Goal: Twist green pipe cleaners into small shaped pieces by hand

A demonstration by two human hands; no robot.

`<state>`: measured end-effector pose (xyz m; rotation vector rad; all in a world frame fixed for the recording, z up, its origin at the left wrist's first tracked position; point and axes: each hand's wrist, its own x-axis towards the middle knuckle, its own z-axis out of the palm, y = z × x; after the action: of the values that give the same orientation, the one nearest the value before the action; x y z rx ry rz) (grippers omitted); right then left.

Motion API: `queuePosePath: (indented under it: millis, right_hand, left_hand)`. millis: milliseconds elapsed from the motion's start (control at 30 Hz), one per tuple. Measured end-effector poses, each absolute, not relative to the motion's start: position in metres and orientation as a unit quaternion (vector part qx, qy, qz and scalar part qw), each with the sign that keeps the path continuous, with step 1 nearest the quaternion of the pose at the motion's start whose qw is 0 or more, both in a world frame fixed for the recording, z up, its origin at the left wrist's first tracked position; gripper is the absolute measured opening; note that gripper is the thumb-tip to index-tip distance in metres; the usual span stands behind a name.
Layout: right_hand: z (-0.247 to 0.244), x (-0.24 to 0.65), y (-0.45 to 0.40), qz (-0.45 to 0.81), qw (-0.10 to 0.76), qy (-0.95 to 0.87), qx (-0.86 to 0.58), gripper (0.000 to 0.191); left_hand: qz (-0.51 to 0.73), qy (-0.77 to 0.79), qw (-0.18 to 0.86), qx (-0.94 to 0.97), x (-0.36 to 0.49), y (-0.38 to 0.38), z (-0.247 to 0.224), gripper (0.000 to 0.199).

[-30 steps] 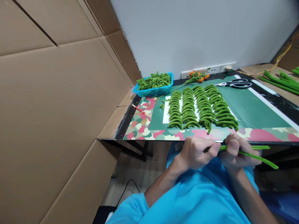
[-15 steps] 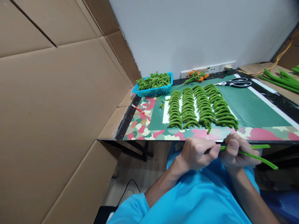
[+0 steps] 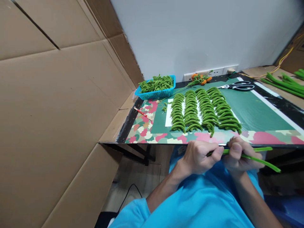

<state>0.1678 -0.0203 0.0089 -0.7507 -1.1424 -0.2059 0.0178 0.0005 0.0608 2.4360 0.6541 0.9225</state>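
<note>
Green fuzzy stems (image 3: pixel 268 163) run between my two closed hands, in front of the table's near edge. My left hand (image 3: pixel 201 155) grips them at the left. Close beside it, my right hand (image 3: pixel 242 155) is wrapped round the same stems, and two ends stick out to its right. Beyond my hands, short curved green pieces (image 3: pixel 190 109) lie in several columns on a white sheet (image 3: pixel 168 114) over a green mat (image 3: pixel 254 110). A blue basket (image 3: pixel 155 94) behind them holds a heap of similar pieces.
Black-handled scissors (image 3: pixel 241 86) lie at the mat's back. Orange flowers (image 3: pixel 203 79) rest near a wall socket strip (image 3: pixel 217 72). Long green stems (image 3: pixel 282 84) lie at the far right. A red stick (image 3: pixel 143 114) is at the left. Cardboard (image 3: pixel 59 110) walls the left side.
</note>
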Motion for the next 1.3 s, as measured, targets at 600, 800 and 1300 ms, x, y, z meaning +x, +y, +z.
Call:
queuePosePath:
  millis: [600,800,1300]
  right_hand:
    - [0.0093,0.1686,-0.0195,-0.108,0.761,-0.533,-0.352,0.039]
    - [0.0097,0.1682,-0.0190,-0.109,0.764,-0.533,-0.346,0.039]
    - [0.0106,0.1673,-0.0197,-0.108,0.764,-0.534,-0.345,0.036]
  left_hand:
    - [0.353,0.231,0.233,0.876,0.0180,0.0006,0.0602,0.062]
    - [0.353,0.229,0.232,0.877,0.0180,0.0005,0.0603,0.061]
    - [0.373,0.212,0.203,0.880,0.0185,0.0016,0.0575,0.060]
